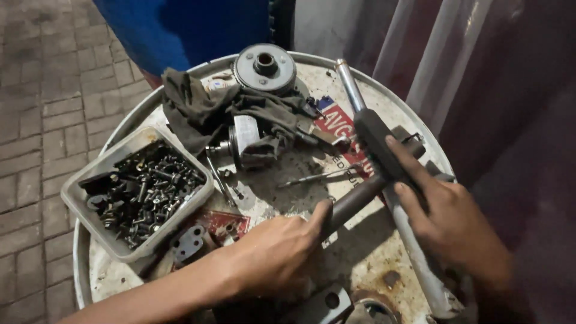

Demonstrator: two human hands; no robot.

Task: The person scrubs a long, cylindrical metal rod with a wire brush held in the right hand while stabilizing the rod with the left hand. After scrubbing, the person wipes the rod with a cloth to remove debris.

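Observation:
My left hand grips the lower end of a dark metal tube that slants up to the right over a drum top. My right hand is closed over a long fork-like shaft with a dark sleeve and a shiny chrome end; its forefinger lies along the sleeve. The tube meets the shaft just below that sleeve. A pale lower leg of the shaft runs down under my right hand.
A grey plastic tray full of bolts and nuts sits at the left. A dirty rag, a round clutch-like part, a small cylinder part, a thin screwdriver and a metal bracket lie on the drum. Brick paving lies left.

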